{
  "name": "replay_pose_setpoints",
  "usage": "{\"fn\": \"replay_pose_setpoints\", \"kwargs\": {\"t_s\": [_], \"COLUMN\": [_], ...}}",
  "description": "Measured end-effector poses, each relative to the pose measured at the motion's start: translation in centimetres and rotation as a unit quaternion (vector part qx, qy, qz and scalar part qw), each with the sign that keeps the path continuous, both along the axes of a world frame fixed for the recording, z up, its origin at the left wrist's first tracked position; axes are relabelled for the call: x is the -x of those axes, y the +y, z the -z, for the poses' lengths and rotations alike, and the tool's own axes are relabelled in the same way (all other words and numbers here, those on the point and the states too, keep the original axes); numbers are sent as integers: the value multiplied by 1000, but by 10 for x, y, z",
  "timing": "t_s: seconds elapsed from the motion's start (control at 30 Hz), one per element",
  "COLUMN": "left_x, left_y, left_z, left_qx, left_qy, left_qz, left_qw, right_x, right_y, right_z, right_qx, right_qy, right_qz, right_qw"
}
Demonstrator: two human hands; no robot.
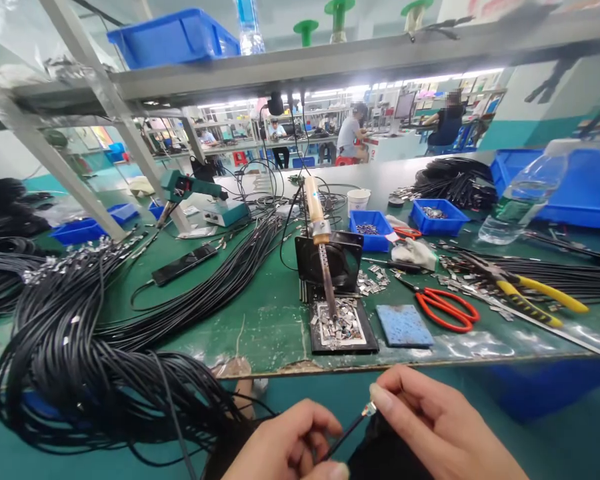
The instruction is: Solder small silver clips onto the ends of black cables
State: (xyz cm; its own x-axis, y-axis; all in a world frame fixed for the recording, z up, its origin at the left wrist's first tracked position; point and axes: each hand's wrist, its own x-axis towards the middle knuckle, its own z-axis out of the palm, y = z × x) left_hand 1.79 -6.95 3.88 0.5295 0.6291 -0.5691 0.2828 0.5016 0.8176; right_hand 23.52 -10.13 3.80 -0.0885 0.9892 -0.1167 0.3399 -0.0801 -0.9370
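While the left hand curls its fingers loosely round a black cable, the right hand pinches the cable's small connector between thumb and forefinger, their tips nearly meeting; both hands work just in front of the near edge of the bench. Handling it well would mean pressing lightly on the connector, supporting the cable close behind it and keeping the two in line, so the joint takes no twist. The cable looks smooth, slim and rubbery, the connector shiny and boxy, its finer detail too small to read. Beyond, the soldering iron has a pale, rounded handle and a perforated metal shaft; the blue sponge is square, flat and stained.
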Motion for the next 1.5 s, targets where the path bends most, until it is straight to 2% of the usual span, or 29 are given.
{"fn": "replay_pose_setpoints", "kwargs": {"t_s": [0.13,0.23,0.37,0.47,0.93,1.2,1.33,1.5], "left_x": [-28,-36,-31,-27,-28,-27,-28,-30], "left_y": [3,5,6,6,8,7,5,4], "left_z": [-13,-23,-29,-30,-37,-26,-22,-28], "left_qx": [-147,-184,-156,-123,-94,-48,-82,-122], "left_qy": [97,111,79,70,61,14,33,81], "left_qz": [-31,-35,-24,-22,-31,-77,-100,-111], "left_qw": [984,976,984,990,993,996,991,983], "right_x": [-2,-3,0,4,12,13,14,19], "right_y": [-3,-4,-4,-3,-3,-5,-5,-5], "right_z": [4,4,0,0,-1,6,7,7], "right_qx": [-6,-32,-54,-44,-7,-16,-14,1], "right_qy": [-14,-39,-60,-43,-14,0,3,35], "right_qz": [-2,5,12,8,24,25,33,46], "right_qw": [1000,999,997,998,1000,1000,999,998]}}
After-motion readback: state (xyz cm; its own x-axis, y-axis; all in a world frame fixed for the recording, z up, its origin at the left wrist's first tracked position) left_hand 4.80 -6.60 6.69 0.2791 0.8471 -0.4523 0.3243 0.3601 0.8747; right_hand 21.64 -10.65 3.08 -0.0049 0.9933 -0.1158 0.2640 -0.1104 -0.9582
